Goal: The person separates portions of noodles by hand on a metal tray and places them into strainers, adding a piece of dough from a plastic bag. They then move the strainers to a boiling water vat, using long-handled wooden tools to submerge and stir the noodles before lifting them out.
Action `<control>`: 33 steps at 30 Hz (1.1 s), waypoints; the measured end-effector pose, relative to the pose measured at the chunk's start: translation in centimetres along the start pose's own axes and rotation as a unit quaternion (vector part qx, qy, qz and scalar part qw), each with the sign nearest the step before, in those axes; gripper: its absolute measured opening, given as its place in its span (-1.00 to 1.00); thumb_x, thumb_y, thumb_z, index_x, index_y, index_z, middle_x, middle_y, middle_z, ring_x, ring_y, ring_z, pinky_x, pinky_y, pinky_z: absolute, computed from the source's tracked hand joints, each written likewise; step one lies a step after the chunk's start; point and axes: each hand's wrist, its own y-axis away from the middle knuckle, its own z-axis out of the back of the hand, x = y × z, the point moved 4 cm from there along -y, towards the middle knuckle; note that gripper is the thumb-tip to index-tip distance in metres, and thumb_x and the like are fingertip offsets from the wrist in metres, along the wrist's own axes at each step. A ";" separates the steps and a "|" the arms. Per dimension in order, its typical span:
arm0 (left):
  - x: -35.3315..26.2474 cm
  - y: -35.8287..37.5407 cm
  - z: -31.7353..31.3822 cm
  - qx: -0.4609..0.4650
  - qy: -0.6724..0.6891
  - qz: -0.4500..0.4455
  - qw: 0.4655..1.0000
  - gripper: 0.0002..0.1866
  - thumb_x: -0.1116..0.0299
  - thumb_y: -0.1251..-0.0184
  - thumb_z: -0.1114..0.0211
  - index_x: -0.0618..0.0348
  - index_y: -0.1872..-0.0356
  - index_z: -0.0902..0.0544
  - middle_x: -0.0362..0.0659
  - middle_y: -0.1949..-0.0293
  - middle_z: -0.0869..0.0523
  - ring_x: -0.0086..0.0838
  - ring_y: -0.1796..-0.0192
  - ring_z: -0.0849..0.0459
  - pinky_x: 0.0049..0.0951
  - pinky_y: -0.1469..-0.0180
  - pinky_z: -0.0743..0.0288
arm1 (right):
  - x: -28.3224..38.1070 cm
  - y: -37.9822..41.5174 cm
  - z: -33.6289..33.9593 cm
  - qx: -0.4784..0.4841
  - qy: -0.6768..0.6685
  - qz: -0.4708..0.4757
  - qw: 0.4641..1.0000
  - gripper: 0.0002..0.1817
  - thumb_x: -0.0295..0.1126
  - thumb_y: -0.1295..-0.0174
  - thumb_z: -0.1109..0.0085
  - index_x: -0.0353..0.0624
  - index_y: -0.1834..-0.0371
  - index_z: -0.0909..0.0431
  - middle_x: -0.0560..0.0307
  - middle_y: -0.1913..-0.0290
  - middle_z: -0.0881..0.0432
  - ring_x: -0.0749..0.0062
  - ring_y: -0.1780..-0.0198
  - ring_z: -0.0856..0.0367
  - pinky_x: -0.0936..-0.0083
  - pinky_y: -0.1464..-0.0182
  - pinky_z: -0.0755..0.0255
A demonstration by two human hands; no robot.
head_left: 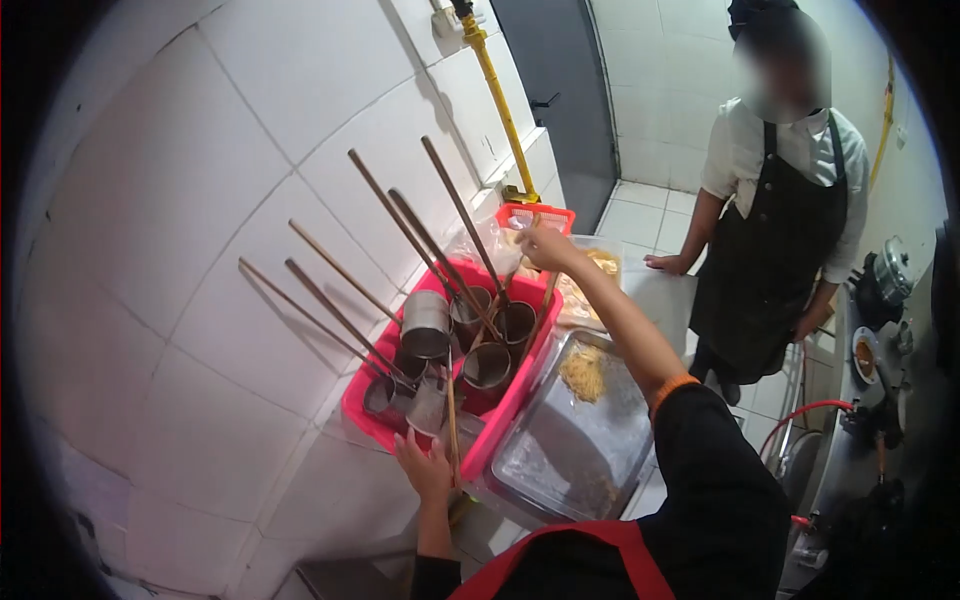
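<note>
The pink bin (512, 405) stands close to the tiled wall (250, 170), and several long handles (370, 190) lean out over its rim on that side, so the room there is narrow. Metal cups (426, 318) crowd inside it. Along the opposite side the tray (530, 450) lies just beside the bin; its broad bare part gives open room, with noodles (585, 373) toward its far end. A tub (588, 295) of pale pieces sits beyond the tray, and a red basket (555, 215) stands past the bin's far end, next to a clear bag (485, 240). A stretch of desk (660, 295) runs on toward another person (775, 230), who rests a hand on its edge.

The left hand (425, 468) is at the bin's near rim, thumb and fingers spread just beside the nearest cup; whether they grip the rim or the cup, I cannot tell. The right hand (545, 248) is over the far end, its fingers curled by the top of a wooden handle, and I cannot tell whether they are clamped on it.
</note>
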 end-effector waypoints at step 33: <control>-2.0 0.0 0.4 0.055 -0.066 -0.028 0.996 -0.77 0.32 -0.04 -0.19 0.12 0.25 -0.58 0.02 0.00 -0.43 -0.10 -0.08 -0.33 -0.17 -0.13 -0.17 | -12.4 -16.3 -17.1 0.093 0.155 -0.163 0.970 -0.68 -0.44 0.08 -0.06 -0.10 0.18 -0.57 -0.05 0.21 -0.60 0.05 0.13 -0.56 0.29 0.07 -0.44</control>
